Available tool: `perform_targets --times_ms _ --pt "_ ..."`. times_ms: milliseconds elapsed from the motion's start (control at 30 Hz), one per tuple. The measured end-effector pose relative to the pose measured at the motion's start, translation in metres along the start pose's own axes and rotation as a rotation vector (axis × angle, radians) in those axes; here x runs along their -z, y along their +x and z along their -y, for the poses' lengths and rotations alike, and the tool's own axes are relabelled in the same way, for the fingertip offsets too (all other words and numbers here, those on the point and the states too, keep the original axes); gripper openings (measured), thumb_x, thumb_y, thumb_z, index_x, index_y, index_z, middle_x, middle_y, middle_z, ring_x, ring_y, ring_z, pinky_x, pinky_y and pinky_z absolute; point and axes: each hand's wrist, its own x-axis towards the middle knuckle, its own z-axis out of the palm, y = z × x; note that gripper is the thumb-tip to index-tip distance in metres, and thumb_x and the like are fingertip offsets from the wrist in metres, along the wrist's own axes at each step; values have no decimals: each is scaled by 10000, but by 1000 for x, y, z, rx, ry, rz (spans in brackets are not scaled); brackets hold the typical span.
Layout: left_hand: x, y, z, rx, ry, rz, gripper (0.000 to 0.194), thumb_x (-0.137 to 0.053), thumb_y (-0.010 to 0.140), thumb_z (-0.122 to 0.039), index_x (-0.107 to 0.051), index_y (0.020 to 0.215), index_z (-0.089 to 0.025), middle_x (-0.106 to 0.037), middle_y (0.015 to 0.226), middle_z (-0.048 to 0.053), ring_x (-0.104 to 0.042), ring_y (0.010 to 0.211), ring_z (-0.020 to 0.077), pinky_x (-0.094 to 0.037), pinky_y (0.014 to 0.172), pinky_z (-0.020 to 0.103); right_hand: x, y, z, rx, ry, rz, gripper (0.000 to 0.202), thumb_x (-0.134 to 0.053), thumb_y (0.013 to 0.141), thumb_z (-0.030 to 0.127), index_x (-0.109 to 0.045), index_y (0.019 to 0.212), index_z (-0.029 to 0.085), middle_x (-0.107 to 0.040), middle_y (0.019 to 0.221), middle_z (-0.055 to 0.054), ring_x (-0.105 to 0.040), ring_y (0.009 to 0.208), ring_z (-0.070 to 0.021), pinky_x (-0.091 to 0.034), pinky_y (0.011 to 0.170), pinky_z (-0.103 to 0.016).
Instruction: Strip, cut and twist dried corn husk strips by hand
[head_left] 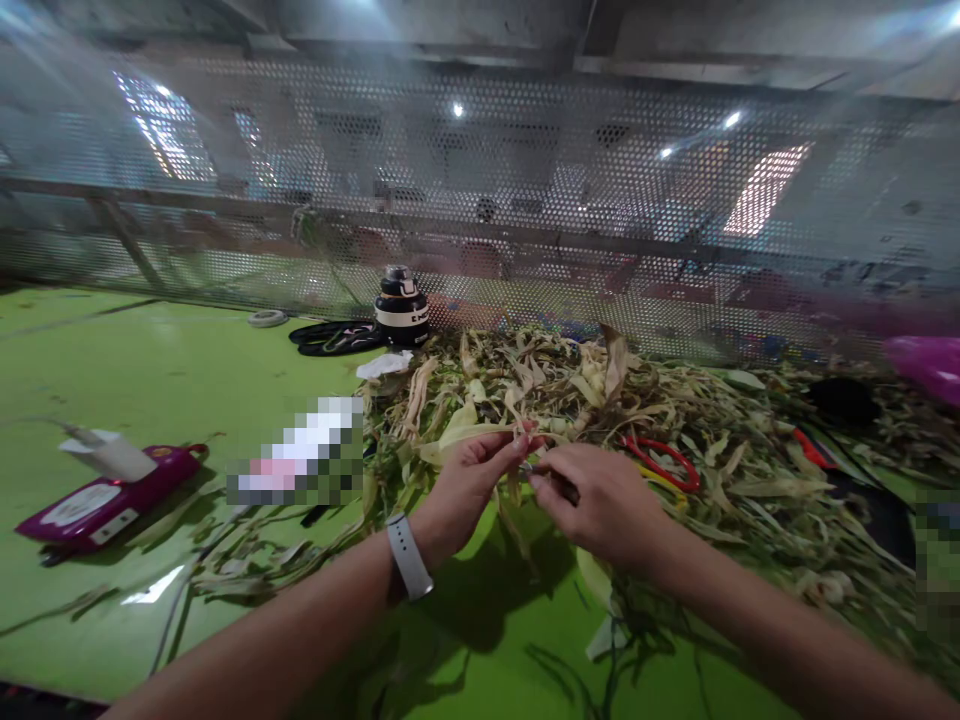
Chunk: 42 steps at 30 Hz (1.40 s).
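Note:
My left hand (469,485), with a pale watch band (409,556) at the wrist, pinches a pale dried husk strip (480,431) between thumb and fingertips. Close beside it, my right hand (600,500) has its fingers curled together, almost touching the left fingertips. A small shiny bit shows at the right fingertips, too small to name. Both hands are above the near edge of a heaped pile of dried husks (540,375). Red loop handles (679,460) and a yellow loop lie in the pile just beyond my right hand.
On the green table (217,350), a purple power strip (112,500) with a white plug lies left. A black bottle (403,310), coiled black strap (334,338) and tape roll (268,318) stand behind. Perforated mesh (480,180) rises at the back; pink plastic (930,365) is far right.

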Motion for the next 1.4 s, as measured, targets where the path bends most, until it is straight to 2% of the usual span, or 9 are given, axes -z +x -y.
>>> perform_targets --times_ms 167,333,633,900,1033,1100,1167,1300,1400 --pt "-7 -5 0 18 21 -17 241 -674 732 -340 -720 882 -157 -719 883 63 -612 865 170 -450 792 255 -25 -1 3 -224 359 147 192 -499 798 273 -511 640 165 -481 558 23 -393 499 -94 -277 496 -222" --pt "-5 -5 0 -2 45 -20 218 -682 723 -348 -729 833 -165 -722 834 54 -615 872 170 -446 826 259 -28 1 -3 -223 774 258 220 -474 807 233 -445 598 170 -433 547 42 -392 512 -85 -309 486 -202" --pt "-2 -2 -8 34 28 -75 206 -715 687 -311 -734 816 -152 -731 856 71 -626 877 171 -450 846 275 -27 0 -4 -297 1040 457 273 -525 823 348 -466 632 162 -496 538 38 -467 478 -80 -376 483 -196" --pt "-3 -2 -4 94 -71 -102 242 -738 661 -288 -706 854 -146 -713 791 49 -630 771 148 -487 710 248 -22 0 -2 -213 877 451 272 -506 837 326 -479 623 159 -488 554 36 -442 501 -81 -337 481 -194" --pt "2 -1 -7 131 -33 -60 365 -722 680 -318 -664 1008 -168 -691 759 29 -619 691 131 -489 646 244 -1 3 -4 -157 477 200 250 -492 850 353 -579 712 164 -523 586 16 -443 523 -99 -326 503 -212" --pt "3 -2 -10 149 -22 -48 344 -699 704 -331 -662 999 -159 -678 741 28 -616 690 133 -500 672 263 9 5 -9 -172 247 8 213 -485 853 351 -598 853 171 -585 731 -27 -496 599 -126 -357 556 -233" --pt "2 -3 -12 172 -10 -38 304 -661 736 -355 -669 965 -155 -662 717 27 -609 679 133 -496 621 243 14 7 -15 -194 103 -56 248 -506 832 344 -574 999 173 -597 906 -75 -529 658 -150 -379 586 -254" --pt "2 -3 -11 197 18 -3 288 -585 786 -411 -678 926 -177 -625 672 10 -555 584 95 -355 428 157 14 9 -24 -180 315 228 234 -494 842 313 -587 1005 175 -623 905 -61 -556 691 -149 -408 605 -242" --pt "3 -2 -9 214 43 0 287 -603 767 -421 -674 901 -176 -593 644 -8 -494 525 68 -294 413 151 11 11 -25 -168 496 348 192 -467 856 279 -604 906 154 -615 775 -24 -533 644 -125 -394 575 -215"
